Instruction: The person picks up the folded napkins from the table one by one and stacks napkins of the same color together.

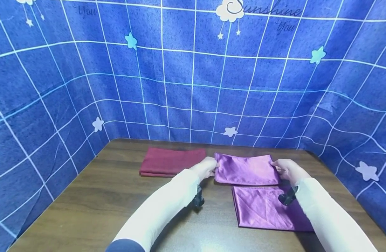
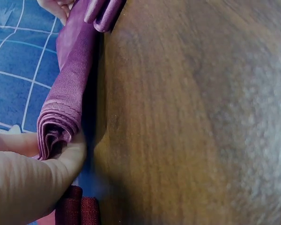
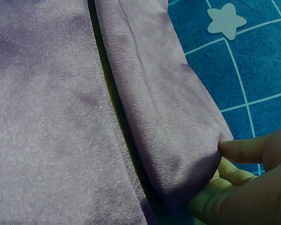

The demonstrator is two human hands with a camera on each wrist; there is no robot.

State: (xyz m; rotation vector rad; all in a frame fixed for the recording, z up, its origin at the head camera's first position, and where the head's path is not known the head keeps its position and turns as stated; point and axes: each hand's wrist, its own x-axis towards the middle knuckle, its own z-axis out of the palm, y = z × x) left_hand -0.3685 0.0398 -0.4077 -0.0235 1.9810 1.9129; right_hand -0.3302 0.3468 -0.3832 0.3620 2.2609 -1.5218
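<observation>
A folded shiny purple cloth [image 1: 246, 169] is stretched between both hands toward the back of the table. The left hand [image 1: 206, 167] pinches its left end; in the left wrist view, several stacked layers of the purple cloth [image 2: 61, 115] curl between thumb and fingers. At the opposite end, the right hand [image 1: 288, 169] pinches the right edge, its thumb and fingers [image 3: 246, 149] around the corner in the right wrist view. Nearer the front lies a second folded purple cloth [image 1: 265, 208], partly hidden by the right forearm.
A folded dark red cloth [image 1: 171, 161] lies left of the left hand, close beside it. The brown wooden table [image 1: 95, 203] ends at a blue grid-patterned curtain [image 1: 177, 70] behind and at both sides.
</observation>
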